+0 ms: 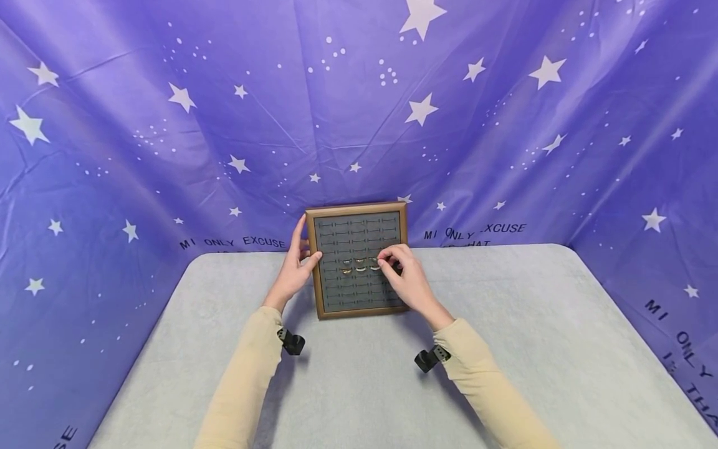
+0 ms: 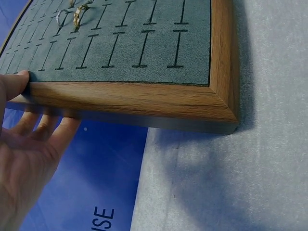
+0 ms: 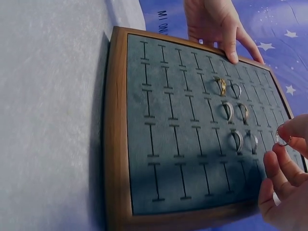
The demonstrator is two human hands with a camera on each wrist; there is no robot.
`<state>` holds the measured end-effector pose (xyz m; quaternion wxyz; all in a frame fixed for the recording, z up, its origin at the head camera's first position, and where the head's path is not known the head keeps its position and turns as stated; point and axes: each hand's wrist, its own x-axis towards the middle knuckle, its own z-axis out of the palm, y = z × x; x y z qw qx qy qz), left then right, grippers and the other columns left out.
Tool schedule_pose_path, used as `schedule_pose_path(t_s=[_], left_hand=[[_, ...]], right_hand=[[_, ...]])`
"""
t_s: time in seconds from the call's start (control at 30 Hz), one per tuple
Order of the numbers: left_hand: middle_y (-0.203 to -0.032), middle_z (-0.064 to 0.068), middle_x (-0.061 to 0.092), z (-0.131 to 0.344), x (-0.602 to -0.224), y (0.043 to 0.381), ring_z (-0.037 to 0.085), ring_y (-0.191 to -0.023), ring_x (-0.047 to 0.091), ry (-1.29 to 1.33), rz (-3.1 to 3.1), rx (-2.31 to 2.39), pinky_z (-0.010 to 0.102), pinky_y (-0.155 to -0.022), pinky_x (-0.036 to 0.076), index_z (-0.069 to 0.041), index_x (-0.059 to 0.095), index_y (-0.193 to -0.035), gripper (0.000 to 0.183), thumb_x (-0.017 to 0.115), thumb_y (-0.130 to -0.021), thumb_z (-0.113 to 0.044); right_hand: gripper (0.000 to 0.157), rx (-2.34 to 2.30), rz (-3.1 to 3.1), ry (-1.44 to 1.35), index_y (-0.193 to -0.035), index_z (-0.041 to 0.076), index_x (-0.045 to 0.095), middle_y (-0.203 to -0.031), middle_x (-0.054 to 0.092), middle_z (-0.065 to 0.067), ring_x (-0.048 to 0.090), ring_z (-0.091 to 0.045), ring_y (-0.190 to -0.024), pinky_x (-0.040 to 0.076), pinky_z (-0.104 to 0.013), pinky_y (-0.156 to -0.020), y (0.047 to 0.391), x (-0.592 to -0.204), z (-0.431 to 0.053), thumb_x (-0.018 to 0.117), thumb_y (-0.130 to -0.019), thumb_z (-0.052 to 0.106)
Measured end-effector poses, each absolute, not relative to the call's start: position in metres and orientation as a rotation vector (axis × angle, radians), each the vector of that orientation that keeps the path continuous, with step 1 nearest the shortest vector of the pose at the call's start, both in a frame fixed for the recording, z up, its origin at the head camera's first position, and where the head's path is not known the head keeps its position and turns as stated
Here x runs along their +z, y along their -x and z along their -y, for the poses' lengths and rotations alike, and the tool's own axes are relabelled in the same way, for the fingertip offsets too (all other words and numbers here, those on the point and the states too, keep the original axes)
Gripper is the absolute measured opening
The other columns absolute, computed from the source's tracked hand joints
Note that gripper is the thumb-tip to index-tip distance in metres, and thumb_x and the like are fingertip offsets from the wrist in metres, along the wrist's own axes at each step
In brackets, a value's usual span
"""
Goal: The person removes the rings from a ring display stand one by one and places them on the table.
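Observation:
A ring display tray (image 1: 359, 315) with a wooden frame and a dark grey-green slotted pad stands tilted up on the table. My left hand (image 1: 293, 269) grips its left side, thumb on the front of the frame and fingers behind. Between the thumb and fingertips of my right hand (image 1: 411, 279) is a small ring (image 3: 278, 139), held just off the pad in the right wrist view. Near it, several rings sit upright in the middle slots, among them a gold ring (image 3: 221, 87) and a silver ring (image 3: 238, 141). Bare slots surround them.
A pale grey cloth-like tabletop (image 1: 359, 386) lies under the tray. Behind and at both sides hangs a purple backdrop (image 1: 359, 93) with white stars and black lettering. Each wrist carries a small black camera (image 1: 291, 342).

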<state>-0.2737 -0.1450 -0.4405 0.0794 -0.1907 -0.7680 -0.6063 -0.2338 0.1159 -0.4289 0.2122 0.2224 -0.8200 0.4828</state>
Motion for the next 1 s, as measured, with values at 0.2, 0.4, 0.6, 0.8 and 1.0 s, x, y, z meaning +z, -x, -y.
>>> schedule_pose_path(t_s=[0.2,0.4,0.6,0.8,1.0], left_hand=[[-0.121,0.020,0.045,0.145,-0.442,0.274,0.030,-0.104,0.048,0.601,2.274,-1.786,0.048,-0.089,0.044,-0.038,0.009,-0.155,0.085,0.054,-0.096,0.002],[-0.121,0.023,0.045,0.144,-0.439,0.273,0.033,-0.106,0.047,0.582,2.293,-1.820,0.052,-0.094,0.041,-0.038,0.008,-0.155,0.084,0.054,-0.096,0.002],[-0.121,0.020,0.046,0.144,-0.439,0.273,0.034,-0.109,0.046,0.572,2.295,-1.812,0.047,-0.096,0.039,-0.037,0.009,-0.155,0.084,0.054,-0.096,0.002],[-0.121,0.023,0.045,0.144,-0.437,0.272,0.037,-0.111,0.045,0.566,2.301,-1.846,0.050,-0.099,0.037,-0.036,0.007,-0.155,0.084,0.054,-0.096,0.000],[-0.125,0.024,0.043,0.144,-0.438,0.272,0.035,-0.110,0.045,0.577,2.300,-1.844,0.050,-0.099,0.037,-0.032,0.005,-0.156,0.084,0.054,-0.097,0.001]], right_hand=[[0.004,1.358,2.268,-0.579,-0.093,0.001,0.067,-0.097,0.059,-0.011,0.055,-0.021,-0.081,0.046,-0.035,-0.069,0.233,-0.431,-0.126,0.066,-0.089,0.001],[0.006,1.375,2.274,-0.535,-0.093,0.002,0.067,-0.099,0.060,-0.011,0.055,-0.021,-0.080,0.046,-0.040,-0.069,0.231,-0.435,-0.138,0.066,-0.088,-0.001],[0.007,1.388,2.313,-0.485,-0.096,0.001,0.068,-0.103,0.061,-0.013,0.055,-0.022,-0.082,0.047,-0.041,-0.071,0.230,-0.440,-0.151,0.065,-0.089,0.001],[0.008,1.382,2.328,-0.467,-0.097,0.000,0.068,-0.100,0.061,-0.013,0.054,-0.022,-0.081,0.047,-0.045,-0.072,0.227,-0.445,-0.162,0.064,-0.089,0.000],[0.010,1.422,2.344,-0.418,-0.099,-0.002,0.067,-0.102,0.061,-0.014,0.055,-0.022,-0.084,0.048,-0.033,-0.072,0.225,-0.452,-0.172,0.064,-0.090,0.000]])
